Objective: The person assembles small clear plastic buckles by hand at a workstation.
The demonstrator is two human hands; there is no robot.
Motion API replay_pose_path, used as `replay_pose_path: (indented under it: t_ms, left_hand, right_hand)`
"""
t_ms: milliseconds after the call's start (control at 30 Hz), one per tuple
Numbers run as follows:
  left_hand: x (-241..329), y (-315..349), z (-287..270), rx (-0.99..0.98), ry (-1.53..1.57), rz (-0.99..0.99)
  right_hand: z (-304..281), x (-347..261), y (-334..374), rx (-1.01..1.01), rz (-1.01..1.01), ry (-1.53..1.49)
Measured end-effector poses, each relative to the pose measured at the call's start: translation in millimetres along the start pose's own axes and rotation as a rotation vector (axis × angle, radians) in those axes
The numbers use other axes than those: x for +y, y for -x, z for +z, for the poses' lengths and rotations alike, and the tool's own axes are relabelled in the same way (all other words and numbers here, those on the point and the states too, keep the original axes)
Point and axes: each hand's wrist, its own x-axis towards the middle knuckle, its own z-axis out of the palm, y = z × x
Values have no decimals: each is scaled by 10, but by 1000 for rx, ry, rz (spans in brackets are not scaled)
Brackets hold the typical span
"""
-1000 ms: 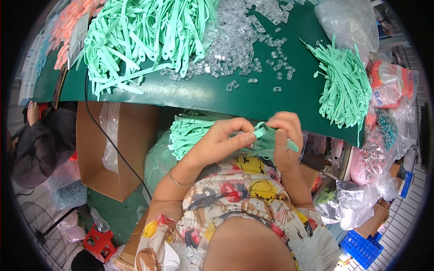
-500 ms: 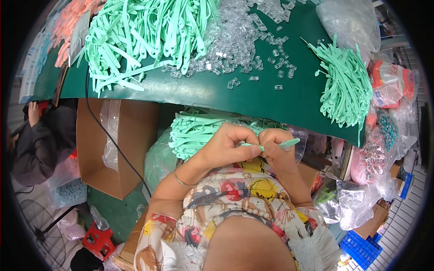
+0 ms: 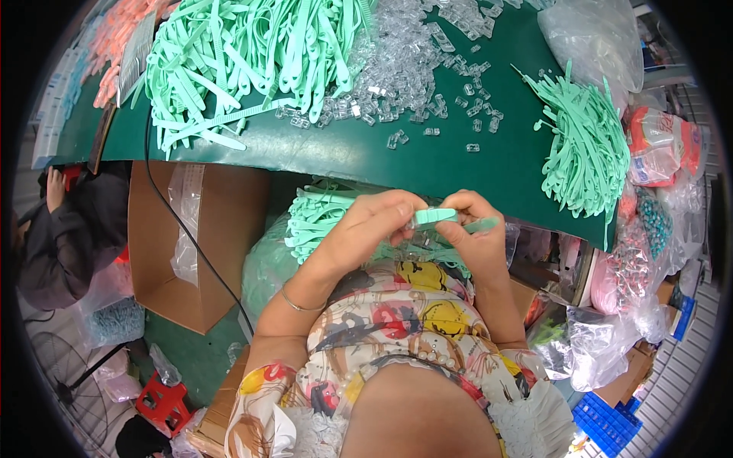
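A mint-green plastic strap [image 3: 437, 216] stretches between my two hands, just off the table's near edge. My left hand [image 3: 374, 220] pinches its left end, where something small and clear shows at the fingertips, partly hidden. Thumb and fingers of my right hand [image 3: 475, 226] close on the other part, and a green end [image 3: 481, 225] sticks out past them. Below and behind the hands, a bundle of like straps [image 3: 313, 221] lies in a clear bag. A large heap of straps [image 3: 259, 53] and many clear plastic clips [image 3: 397, 69] cover the table beyond.
On the green table [image 3: 366, 156], a second strap pile [image 3: 584, 145] lies at the right, beside a clear bag [image 3: 592, 38]. A black cable [image 3: 183, 229] hangs over the edge past a cardboard box [image 3: 206, 305]. Another person [image 3: 72, 229] in dark clothes sits at the left.
Both hands have risen slightly toward the table edge and the strap has turned, so its broad side now shows between them. The fingers have shifted along it.
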Motion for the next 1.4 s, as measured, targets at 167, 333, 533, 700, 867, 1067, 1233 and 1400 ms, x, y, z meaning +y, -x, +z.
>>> replay_pose_path:
  t_ms: [167, 333, 533, 700, 867, 1067, 1233, 1400]
  left_hand:
    - [-110, -32, -60, 120, 196, 105]
    - [-178, -124, 94, 170, 760, 142]
    - [-16, -63, 36, -6, 420, 158]
    - [4, -76, 189, 116, -455, 285]
    - [30, -63, 130, 163, -19, 149]
    - [-130, -99, 112, 41, 91, 187]
    - [-193, -83, 87, -39, 111, 180]
    - [-203, -72, 87, -72, 102, 196]
  right_hand:
    - [-74, -15, 20, 26, -33, 45]
    - [-66, -113, -17, -131, 51, 237]
    - [-34, -105, -123, -203, -107, 421]
    - [4, -67, -105, -301, -88, 405]
    - [-109, -59, -17, -164, -49, 233]
    - [-85, -51, -27, -72, 79, -170]
    - [-82, -24, -53, -181, 274, -375]
    - [-83, 14, -70, -207, 311, -419]
